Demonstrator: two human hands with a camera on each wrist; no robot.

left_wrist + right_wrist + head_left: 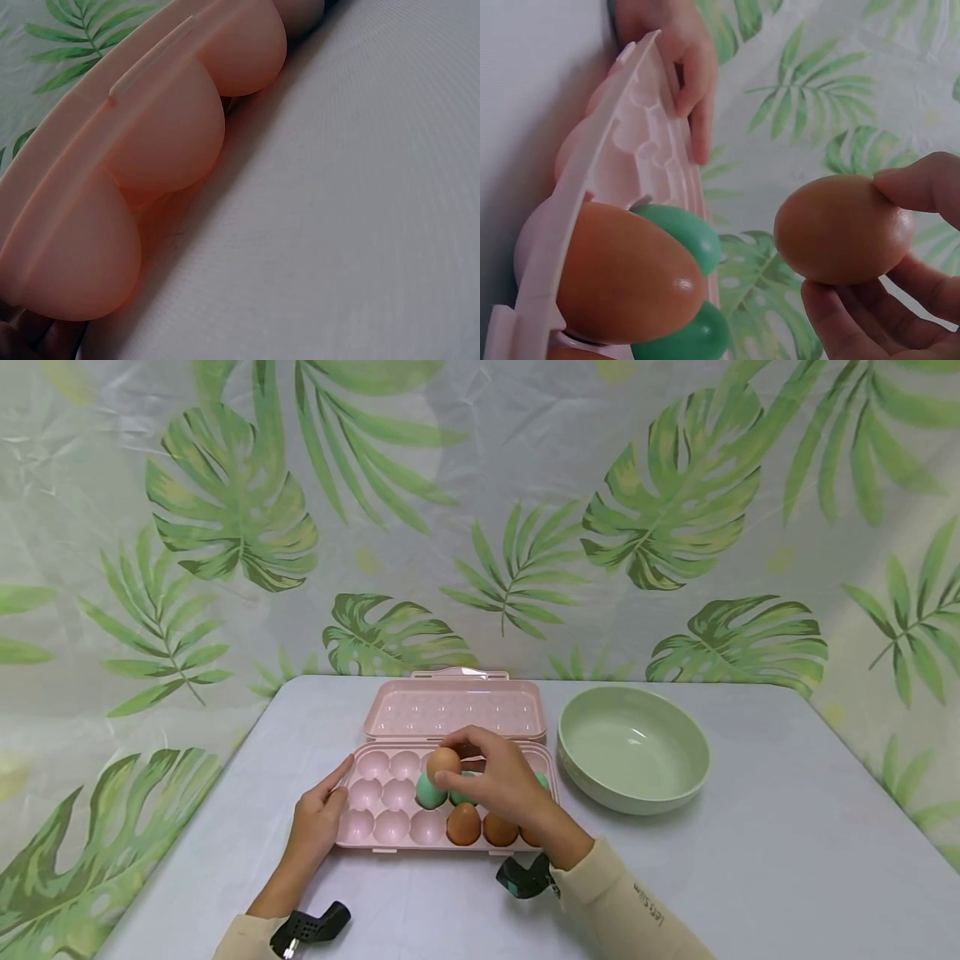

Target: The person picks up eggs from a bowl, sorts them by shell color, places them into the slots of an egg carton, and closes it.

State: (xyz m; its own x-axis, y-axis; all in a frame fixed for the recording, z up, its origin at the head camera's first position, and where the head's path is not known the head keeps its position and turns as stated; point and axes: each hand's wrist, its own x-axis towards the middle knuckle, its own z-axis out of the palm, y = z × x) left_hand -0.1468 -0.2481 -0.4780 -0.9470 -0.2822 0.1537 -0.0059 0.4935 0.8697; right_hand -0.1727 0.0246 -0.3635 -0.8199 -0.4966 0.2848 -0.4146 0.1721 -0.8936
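My right hand pinches a brown egg between thumb and fingers, above the middle of a pink egg carton. The carton lies open with its lid folded back. Brown eggs sit in the right part of its near row, and green eggs in the row behind, partly hidden by my right hand. At the carton's left end, my left hand holds the rim, fingers along the side. The left wrist view shows the rounded cup undersides and a few fingertips at the lower left.
A wide light-green bowl stands to the right of the carton on the white-covered table. Behind the table hangs a leaf-printed cloth. The carton's left cups hold no eggs.
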